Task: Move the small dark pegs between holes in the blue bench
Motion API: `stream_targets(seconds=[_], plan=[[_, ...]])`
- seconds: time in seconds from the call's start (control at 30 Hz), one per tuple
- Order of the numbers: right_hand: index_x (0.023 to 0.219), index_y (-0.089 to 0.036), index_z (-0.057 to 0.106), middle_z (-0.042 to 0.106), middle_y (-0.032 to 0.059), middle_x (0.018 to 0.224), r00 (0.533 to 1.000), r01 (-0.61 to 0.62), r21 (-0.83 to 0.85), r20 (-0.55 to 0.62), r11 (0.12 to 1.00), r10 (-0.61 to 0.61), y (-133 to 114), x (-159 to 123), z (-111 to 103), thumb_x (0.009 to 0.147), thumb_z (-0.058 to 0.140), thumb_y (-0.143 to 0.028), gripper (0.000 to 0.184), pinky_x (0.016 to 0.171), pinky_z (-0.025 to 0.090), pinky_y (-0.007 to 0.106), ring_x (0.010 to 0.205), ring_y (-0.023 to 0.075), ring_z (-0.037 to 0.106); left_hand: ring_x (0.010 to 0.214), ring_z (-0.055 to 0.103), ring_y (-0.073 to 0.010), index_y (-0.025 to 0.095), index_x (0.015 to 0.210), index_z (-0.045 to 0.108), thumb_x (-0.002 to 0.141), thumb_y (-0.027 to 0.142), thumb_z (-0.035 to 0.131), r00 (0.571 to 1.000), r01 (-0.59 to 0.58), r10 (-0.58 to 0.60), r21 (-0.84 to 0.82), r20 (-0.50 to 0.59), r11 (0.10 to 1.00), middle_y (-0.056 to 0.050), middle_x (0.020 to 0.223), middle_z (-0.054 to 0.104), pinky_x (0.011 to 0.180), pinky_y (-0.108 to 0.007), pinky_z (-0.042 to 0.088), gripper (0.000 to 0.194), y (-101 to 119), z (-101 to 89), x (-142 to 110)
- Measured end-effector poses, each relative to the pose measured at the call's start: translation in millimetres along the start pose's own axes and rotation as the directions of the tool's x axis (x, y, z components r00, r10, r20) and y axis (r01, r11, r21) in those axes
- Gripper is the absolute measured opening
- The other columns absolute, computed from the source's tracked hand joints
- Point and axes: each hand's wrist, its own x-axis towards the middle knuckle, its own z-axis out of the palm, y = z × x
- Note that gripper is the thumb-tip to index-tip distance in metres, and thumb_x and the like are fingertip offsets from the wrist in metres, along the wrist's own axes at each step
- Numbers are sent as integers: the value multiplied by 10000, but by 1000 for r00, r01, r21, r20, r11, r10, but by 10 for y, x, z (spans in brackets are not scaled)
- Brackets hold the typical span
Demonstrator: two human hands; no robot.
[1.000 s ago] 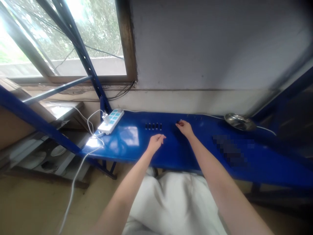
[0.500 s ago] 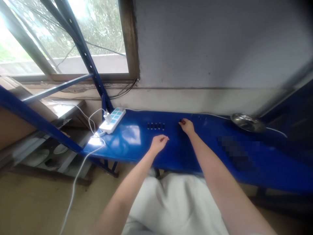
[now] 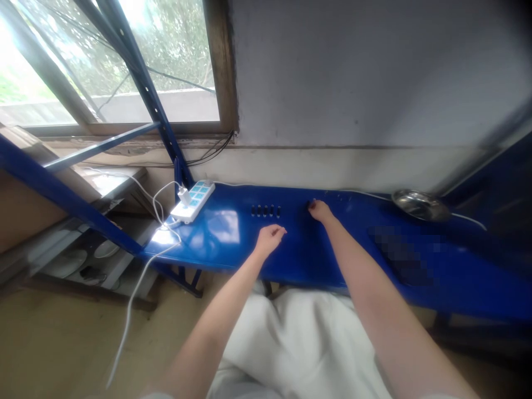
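Several small dark cylinders with light ends (image 3: 266,211) stand in a row on the blue table (image 3: 291,257). Just in front of that row, my left hand (image 3: 270,240) hovers with thumb and fingers pinched together. Whatever may be between those fingertips is too small to make out. To the right of the row, my right hand (image 3: 320,211) is closed low over the table. A small dark piece (image 3: 310,205) shows at its fingertips, partly hidden by the fingers and blurred.
A white power strip (image 3: 193,202) with a plug and cable lies at the table's left end. Toward the back right sits a shiny metal bowl (image 3: 419,205), near a dark blurred-out item (image 3: 401,255). Tiny bits (image 3: 343,196) lie near the back edge. A blue metal frame (image 3: 153,105) rises at left.
The view has shifted slightly. My right hand has turned a little at the fingertips and stays near the same spot; my left hand has barely moved. The row of cylinders is unchanged.
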Motion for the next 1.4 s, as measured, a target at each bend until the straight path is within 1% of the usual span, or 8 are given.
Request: stream_targets(seconds=[0.23, 0.4, 0.5, 0.63, 0.83, 1.07, 1.27, 1.4], plan=[[849, -110, 662, 669, 110, 752, 992, -126, 158, 31, 979, 123, -51, -305, -195, 700, 625, -185, 172, 654, 468, 268, 730, 197, 638, 508, 458, -83, 153, 797, 669, 785, 378, 480, 998, -30, 26, -59, -63, 998, -6, 597, 551, 513, -206, 377, 294, -7, 1, -5], [960, -146, 646, 673, 80, 906, 976, 205, 343, 4, 917, -220, -377, -694, 12, 717, 630, -272, 275, 745, 467, 260, 802, 156, 622, 474, 434, -73, 147, 704, 634, 765, 314, 473, 977, -68, 32, -165, -212, 984, 20, 532, 495, 484, -192, 346, 240, -75, 13, 29], [1013, -157, 629, 647, 87, 999, 957, 272, 302, 15, 914, -289, -581, -804, 196, 721, 625, -269, 313, 780, 457, 284, 849, 160, 601, 438, 408, -64, 147, 677, 616, 749, 292, 473, 966, -71, 9, -231, -259, 970, 32, 507, 471, 454, -188, 323, 215, -112, 16, 55], [980, -182, 635, 604, 82, 1074, 975, 222, 146, -18, 964, -222, -738, -789, 342, 723, 617, -347, 307, 801, 426, 342, 949, 208, 560, 407, 385, -59, 148, 658, 602, 733, 281, 480, 967, -62, -11, -275, -255, 959, 39, 489, 455, 422, -186, 300, 196, -117, 9, 61], [939, -203, 631, 596, 73, 1067, 995, 88, 98, -57, 991, -83, -871, -761, 415, 732, 578, -379, 276, 824, 372, 395, 1011, 245, 517, 412, 391, -58, 143, 663, 601, 734, 277, 471, 964, -67, -5, -262, -265, 963, 38, 490, 458, 433, -185, 310, 199, -115, 0, 69], [882, -219, 626, 657, 40, 904, 990, 112, 248, -116, 962, -85, -836, -873, 462, 761, 519, -306, 183, 818, 333, 408, 895, 222, 560, 516, 454, -78, 153, 715, 588, 772, 319, 477, 973, -87, 62, -108, -220, 990, 28, 557, 498, 525, -195, 366, 208, -57, 7, 33], [931, -235, 640, 645, 52, 933, 943, 291, 257, -241, 922, -230, -649, -1181, 437, 804, 459, -275, 224, 809, 302, 400, 889, 217, 561, 617, 517, -95, 186, 1138, 479, 774, 384, 561, 948, -170, 151, -45, -279, 984, 26, 657, 541, 653, -218, 416, 422, 20, 21, -24], [934, -235, 652, 636, 64, 954, 912, 349, 236, -307, 907, -271, -601, -1349, 412, 823, 415, -250, 262, 820, 295, 406, 923, 224, 553, 680, 547, -105, 184, 1005, 563, 834, 328, 468, 944, -236, 236, 29, -229, 971, -18, 777, 593, 687, -226, 430, 243, -22, 24, 9]])
